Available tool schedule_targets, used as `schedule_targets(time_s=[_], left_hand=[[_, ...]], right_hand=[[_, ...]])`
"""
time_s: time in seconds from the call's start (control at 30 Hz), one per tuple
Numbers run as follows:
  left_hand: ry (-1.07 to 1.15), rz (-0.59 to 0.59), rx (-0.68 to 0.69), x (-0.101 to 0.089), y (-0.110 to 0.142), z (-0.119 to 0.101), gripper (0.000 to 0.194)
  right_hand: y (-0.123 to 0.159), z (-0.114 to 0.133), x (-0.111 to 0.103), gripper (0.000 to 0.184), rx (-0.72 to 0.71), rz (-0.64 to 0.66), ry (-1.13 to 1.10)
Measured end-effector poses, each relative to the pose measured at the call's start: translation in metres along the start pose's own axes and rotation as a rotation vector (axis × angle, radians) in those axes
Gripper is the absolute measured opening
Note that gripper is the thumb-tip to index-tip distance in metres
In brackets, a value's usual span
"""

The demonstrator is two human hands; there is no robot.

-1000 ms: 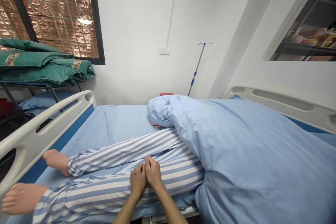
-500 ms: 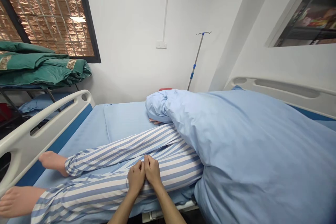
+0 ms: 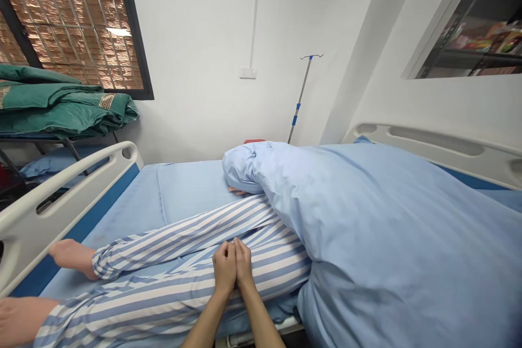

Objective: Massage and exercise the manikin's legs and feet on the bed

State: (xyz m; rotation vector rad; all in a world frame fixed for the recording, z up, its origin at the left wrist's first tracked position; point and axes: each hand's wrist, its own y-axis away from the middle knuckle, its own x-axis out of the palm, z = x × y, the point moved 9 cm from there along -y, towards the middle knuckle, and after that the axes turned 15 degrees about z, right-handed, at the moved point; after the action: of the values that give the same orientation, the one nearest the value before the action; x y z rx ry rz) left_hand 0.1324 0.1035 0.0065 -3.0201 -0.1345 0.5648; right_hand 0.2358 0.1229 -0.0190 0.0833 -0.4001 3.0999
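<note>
My left hand (image 3: 224, 267) and my right hand (image 3: 243, 264) are held side by side, touching, with fingers curled and nothing visible in them. They are over the near thigh of blue-and-white striped trousers (image 3: 147, 296); whether they press on the cloth I cannot tell. The trousers clothe a figure lying on the bed, a person or a manikin. Two bare feet (image 3: 73, 257) show at the left. A light blue quilt (image 3: 367, 212) hides the upper body, and fingertips (image 3: 237, 191) poke out from under its far edge.
The bed has a pale end board (image 3: 77, 185) at left and another (image 3: 432, 141) at right. Behind stands an IV pole (image 3: 299, 99) near the wall. Folded green covers (image 3: 81, 111) lie on a rack under the barred window. A socket (image 3: 247, 73) is on the wall.
My left hand has drawn in to the right, closer against my right hand. The view has shifted slightly; the figure and quilt look unchanged.
</note>
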Motion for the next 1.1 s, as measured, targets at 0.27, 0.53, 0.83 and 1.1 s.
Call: schedule_targets(time_s=[0.27, 0.53, 0.83, 1.1], left_hand=[[-0.222, 0.053, 0.014, 0.002, 0.005, 0.031, 0.032], [-0.168, 0.077, -0.004, -0.004, 0.004, 0.034, 0.035], [-0.233, 0.110, 0.014, -0.001, 0.005, 0.033, 0.035], [-0.295, 0.151, -0.013, 0.012, 0.000, 0.023, 0.032]], right_hand=[[0.004, 0.001, 0.011, 0.036, 0.039, 0.041, 0.088], [0.002, 0.023, 0.021, 0.040, -0.012, 0.154, 0.562], [0.002, 0.028, 0.017, 0.042, -0.061, 0.230, 0.786], [0.004, 0.015, -0.005, 0.040, -0.038, 0.089, 0.507]])
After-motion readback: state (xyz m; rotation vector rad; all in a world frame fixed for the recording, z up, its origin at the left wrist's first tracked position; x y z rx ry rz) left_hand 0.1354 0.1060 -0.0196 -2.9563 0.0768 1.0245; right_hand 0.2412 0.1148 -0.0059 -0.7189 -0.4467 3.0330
